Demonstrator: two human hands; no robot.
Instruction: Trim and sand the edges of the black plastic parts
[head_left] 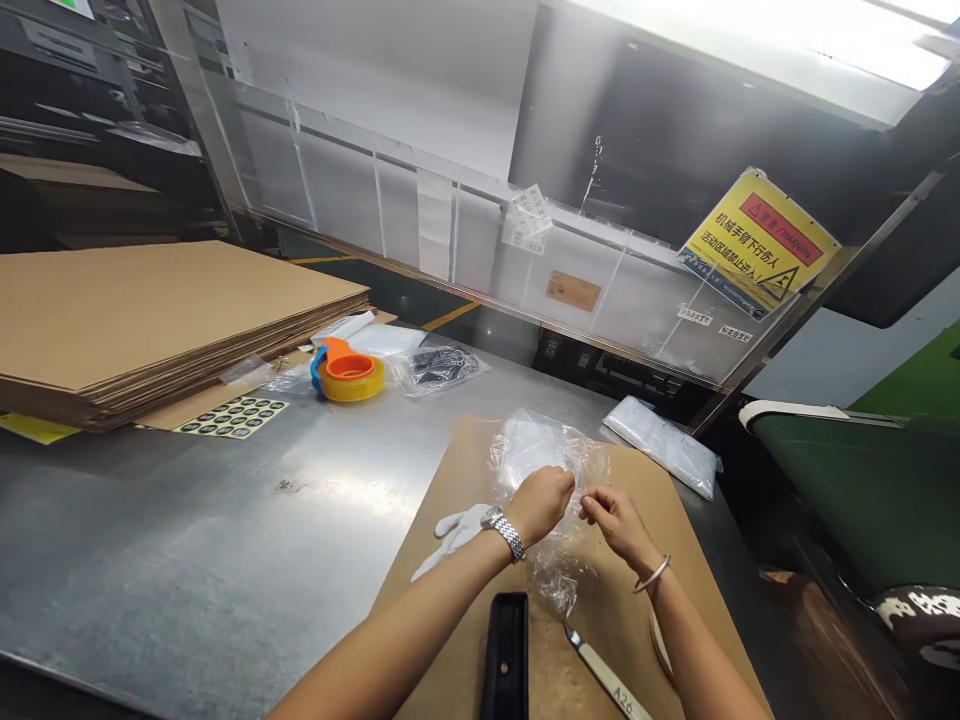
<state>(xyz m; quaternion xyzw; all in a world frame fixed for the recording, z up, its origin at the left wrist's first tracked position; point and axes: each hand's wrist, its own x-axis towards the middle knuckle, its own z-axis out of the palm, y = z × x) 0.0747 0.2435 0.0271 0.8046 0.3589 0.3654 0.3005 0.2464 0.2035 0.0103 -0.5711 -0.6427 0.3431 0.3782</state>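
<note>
A crumpled transparent plastic bag (525,445) with whitish contents lies on a brown cardboard sheet (622,600). My left hand (541,503), wearing a metal watch, is closed on the bag's near right part. Close beside it, my right hand (616,522) pinches the same plastic between thumb and fingers. More loose transparent plastic (555,580) hangs below the hands. Under my left forearm lies a white glove (457,530), partly hidden. A long black plastic piece (506,650) and a white-handled tool marked A26 (604,675) lie nearer to me.
At left is a stack of flat cardboard (172,310), with a sheet of round black stickers (236,417) before it. An orange tape dispenser (349,370) and a bagged dark item (442,368) stand behind. A packet of plastic bags (664,445) lies right, near a green conveyor (862,480).
</note>
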